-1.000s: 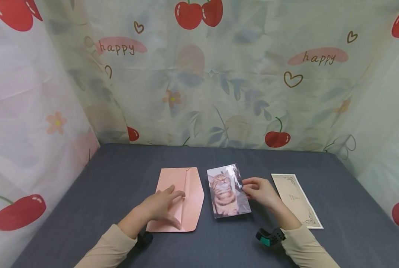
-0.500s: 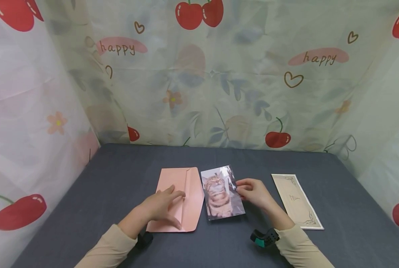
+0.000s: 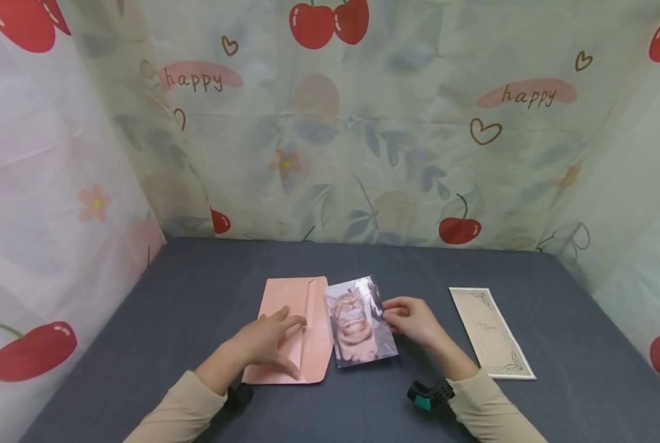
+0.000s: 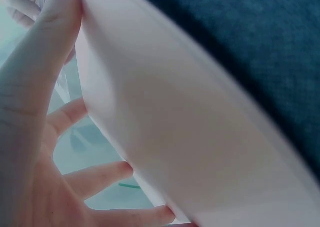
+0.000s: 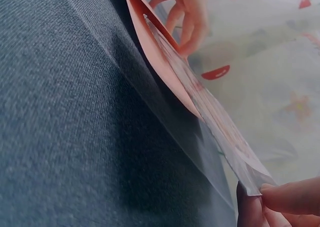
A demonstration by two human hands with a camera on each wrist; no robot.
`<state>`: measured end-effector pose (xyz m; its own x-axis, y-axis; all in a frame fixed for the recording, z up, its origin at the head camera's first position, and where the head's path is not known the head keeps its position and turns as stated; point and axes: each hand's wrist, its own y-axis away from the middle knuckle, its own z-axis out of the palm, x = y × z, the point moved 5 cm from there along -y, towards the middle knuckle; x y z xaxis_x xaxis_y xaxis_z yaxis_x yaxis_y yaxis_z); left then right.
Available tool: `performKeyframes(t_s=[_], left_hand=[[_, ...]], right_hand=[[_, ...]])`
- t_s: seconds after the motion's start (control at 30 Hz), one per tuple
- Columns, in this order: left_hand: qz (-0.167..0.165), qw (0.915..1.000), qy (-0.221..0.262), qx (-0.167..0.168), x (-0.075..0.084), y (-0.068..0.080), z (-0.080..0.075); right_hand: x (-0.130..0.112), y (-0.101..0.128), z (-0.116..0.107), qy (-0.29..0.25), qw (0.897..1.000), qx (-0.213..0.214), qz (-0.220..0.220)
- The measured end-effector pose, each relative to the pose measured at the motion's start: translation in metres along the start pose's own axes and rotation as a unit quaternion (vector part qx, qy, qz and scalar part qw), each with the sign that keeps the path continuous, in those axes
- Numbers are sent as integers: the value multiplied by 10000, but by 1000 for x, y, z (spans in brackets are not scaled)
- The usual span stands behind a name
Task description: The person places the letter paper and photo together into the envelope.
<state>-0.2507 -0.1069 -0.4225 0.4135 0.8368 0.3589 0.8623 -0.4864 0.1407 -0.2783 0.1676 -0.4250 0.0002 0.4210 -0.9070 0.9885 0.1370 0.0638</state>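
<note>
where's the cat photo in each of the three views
Head: the cat photo lies at centre, its left edge over the pink envelope, its right edge pinched by the right hand.
Left wrist: not in it; only the envelope's pale underside and the left hand show.
Right wrist: seen edge-on, running from upper centre to lower right.
Shared landmark: the pink envelope, in all three.

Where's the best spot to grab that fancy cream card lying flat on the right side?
The cream bordered card lies flat on the dark grey cloth table, long and narrow. Probably best: come from its right long edge, which is free, slide fingertips under and pinch mid-edge. The right hand is nearest but pinches the glossy cat photo.
</note>
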Motion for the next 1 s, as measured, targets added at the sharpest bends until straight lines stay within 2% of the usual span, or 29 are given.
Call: performKeyframes(t_s=[0.3, 0.63, 1.0], left_hand=[[-48, 9999, 89, -23, 0, 0, 0], [40, 9999, 106, 19, 0, 1, 0], [51, 10000, 30, -23, 0, 0, 0]], right_hand=[[-2, -2, 10, -114, 9999, -50, -9], [-2, -5, 21, -227, 9996, -132, -62], [-3, -8, 29, -131, 9998, -145, 53]])
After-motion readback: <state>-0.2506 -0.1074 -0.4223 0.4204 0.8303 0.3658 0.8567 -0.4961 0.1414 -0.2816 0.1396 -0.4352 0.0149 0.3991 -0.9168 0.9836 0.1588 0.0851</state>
